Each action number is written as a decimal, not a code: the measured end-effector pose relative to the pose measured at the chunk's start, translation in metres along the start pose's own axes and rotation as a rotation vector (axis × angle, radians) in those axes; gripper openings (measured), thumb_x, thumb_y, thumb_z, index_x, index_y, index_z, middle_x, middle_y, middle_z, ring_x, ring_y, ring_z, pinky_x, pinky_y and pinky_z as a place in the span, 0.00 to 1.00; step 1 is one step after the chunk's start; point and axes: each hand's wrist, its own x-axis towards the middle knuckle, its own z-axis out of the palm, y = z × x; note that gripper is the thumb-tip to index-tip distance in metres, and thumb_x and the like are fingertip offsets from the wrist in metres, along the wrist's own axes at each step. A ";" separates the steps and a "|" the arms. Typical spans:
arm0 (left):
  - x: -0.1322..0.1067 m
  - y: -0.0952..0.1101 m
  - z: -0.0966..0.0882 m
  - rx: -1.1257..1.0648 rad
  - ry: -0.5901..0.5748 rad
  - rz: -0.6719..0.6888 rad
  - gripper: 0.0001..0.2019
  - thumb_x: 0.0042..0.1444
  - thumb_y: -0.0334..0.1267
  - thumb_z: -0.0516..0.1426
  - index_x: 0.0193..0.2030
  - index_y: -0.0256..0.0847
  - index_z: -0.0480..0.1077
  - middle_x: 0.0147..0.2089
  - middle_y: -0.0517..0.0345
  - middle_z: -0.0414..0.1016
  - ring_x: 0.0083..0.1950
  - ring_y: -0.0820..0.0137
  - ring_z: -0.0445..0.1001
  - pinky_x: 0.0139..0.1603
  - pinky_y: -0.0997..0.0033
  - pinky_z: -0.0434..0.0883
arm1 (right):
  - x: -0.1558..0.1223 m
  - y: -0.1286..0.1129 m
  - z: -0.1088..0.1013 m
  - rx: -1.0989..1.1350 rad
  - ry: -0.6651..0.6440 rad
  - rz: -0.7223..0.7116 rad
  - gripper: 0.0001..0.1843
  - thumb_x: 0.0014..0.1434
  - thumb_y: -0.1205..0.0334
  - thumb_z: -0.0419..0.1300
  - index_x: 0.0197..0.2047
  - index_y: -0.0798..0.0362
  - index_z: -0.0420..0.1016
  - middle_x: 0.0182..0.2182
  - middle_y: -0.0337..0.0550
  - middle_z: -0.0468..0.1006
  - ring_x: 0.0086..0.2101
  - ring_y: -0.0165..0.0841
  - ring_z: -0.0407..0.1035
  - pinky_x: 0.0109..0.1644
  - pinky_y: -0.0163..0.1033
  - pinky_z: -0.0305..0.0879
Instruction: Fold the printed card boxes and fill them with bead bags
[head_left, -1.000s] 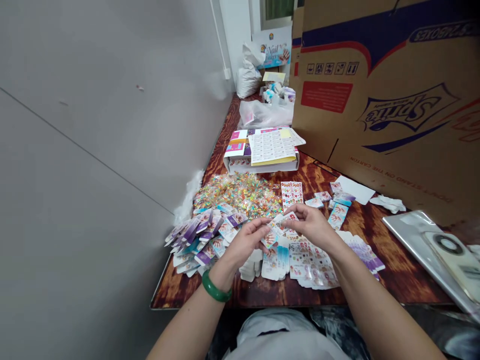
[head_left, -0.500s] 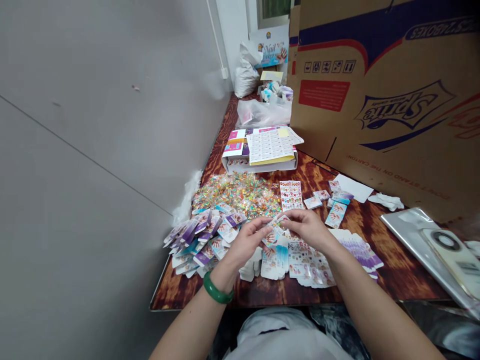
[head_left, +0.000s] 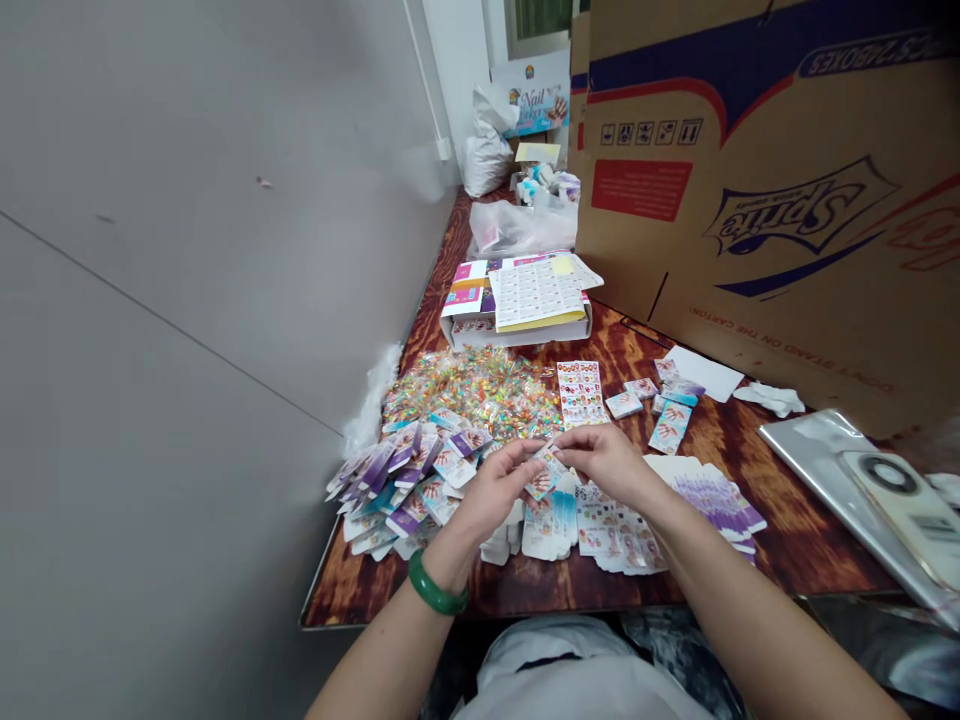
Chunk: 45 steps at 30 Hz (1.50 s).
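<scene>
Between my two hands is a small printed card box [head_left: 543, 480] with a nail picture on its front. My left hand [head_left: 504, 484], a green bangle on its wrist, grips the box from the left. The fingers of my right hand [head_left: 600, 458] pinch together at its top end. Below them lie a stack of blue-and-white boxes [head_left: 550, 528] and a spread of sticker sheets [head_left: 619, 535]. Purple-and-white boxes [head_left: 405, 470] are heaped to the left of my hands. Behind the hands is a pile of small clear packets with colourful pieces [head_left: 480, 390].
Flattened purple cards [head_left: 712, 495] fan out at the right, near several small boxes [head_left: 670, 425]. A phone [head_left: 900, 505] rests on a silver pouch [head_left: 817, 470]. A large carton [head_left: 750, 200] stands at the back right. A white box with printed sheets [head_left: 540, 300] sits farther back.
My right fingers have closed in at the top of the box. The coloured contents seen there before no longer show. The view has shifted slightly.
</scene>
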 end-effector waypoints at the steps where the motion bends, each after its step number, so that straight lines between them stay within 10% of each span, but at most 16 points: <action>1: 0.000 0.000 0.000 -0.001 0.006 0.004 0.16 0.51 0.43 0.58 0.46 0.39 0.70 0.34 0.59 0.67 0.31 0.74 0.67 0.24 0.78 0.69 | 0.000 0.000 0.000 0.001 0.028 -0.004 0.06 0.42 0.63 0.61 0.26 0.56 0.75 0.15 0.33 0.67 0.14 0.22 0.57 0.17 0.30 0.52; 10: 0.001 -0.001 -0.003 -0.089 -0.068 -0.020 0.18 0.51 0.44 0.59 0.47 0.40 0.69 0.33 0.59 0.68 0.30 0.74 0.68 0.24 0.77 0.69 | 0.003 -0.016 -0.015 0.149 -0.158 0.154 0.11 0.38 0.62 0.64 0.28 0.57 0.73 0.13 0.30 0.67 0.10 0.19 0.48 0.13 0.30 0.40; 23: -0.004 -0.001 -0.006 -0.086 -0.060 0.027 0.16 0.50 0.42 0.60 0.46 0.41 0.70 0.41 0.56 0.71 0.33 0.74 0.68 0.30 0.77 0.67 | -0.007 -0.019 -0.007 -0.436 0.116 -0.256 0.08 0.43 0.66 0.62 0.31 0.52 0.74 0.31 0.40 0.73 0.31 0.32 0.66 0.34 0.36 0.61; 27: -0.005 -0.001 -0.008 -0.110 -0.059 0.058 0.16 0.49 0.41 0.61 0.44 0.40 0.71 0.43 0.55 0.72 0.35 0.73 0.69 0.33 0.76 0.67 | -0.004 -0.020 -0.006 -0.281 -0.183 0.007 0.06 0.49 0.60 0.58 0.29 0.54 0.70 0.19 0.37 0.70 0.20 0.29 0.65 0.22 0.32 0.56; 37: -0.004 0.013 -0.007 -0.153 -0.077 -0.127 0.15 0.48 0.44 0.62 0.40 0.38 0.72 0.39 0.54 0.74 0.40 0.68 0.74 0.45 0.67 0.69 | -0.018 -0.038 -0.001 -0.755 -0.073 -0.293 0.12 0.50 0.67 0.54 0.18 0.53 0.59 0.15 0.33 0.58 0.20 0.25 0.52 0.24 0.33 0.42; 45: 0.003 0.008 0.005 -0.273 0.038 -0.177 0.14 0.44 0.41 0.62 0.35 0.37 0.69 0.32 0.55 0.75 0.32 0.68 0.76 0.39 0.64 0.71 | -0.008 -0.019 -0.008 -0.311 -0.110 -0.176 0.03 0.48 0.64 0.59 0.28 0.54 0.71 0.23 0.37 0.69 0.23 0.27 0.60 0.27 0.32 0.53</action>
